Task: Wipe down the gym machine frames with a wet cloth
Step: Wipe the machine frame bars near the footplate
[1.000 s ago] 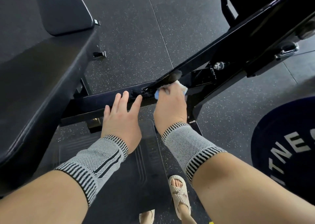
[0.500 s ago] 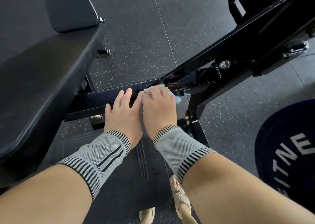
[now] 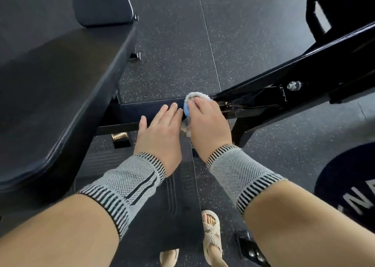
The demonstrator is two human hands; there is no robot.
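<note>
Two sandalled feet [image 3: 211, 232] are seen nearest. Two hands follow: the left hand [image 3: 160, 128] is laid flat on the frame bar [image 3: 129, 112]; beside it, one cloth [image 3: 191, 102] is gripped by the right hand [image 3: 207, 122] against that bar.

Single head-worn view, wide-angle, looking forward and steeply down from above both forearms. Close range: hands [image 3: 162, 128] on the black frame [image 3: 263, 96] occupy mid-picture; bench pad [image 3: 60, 84] at left, floor [image 3: 172, 43] beyond, sandalled feet [image 3: 211, 232] at bottom edge. No second view.
</note>
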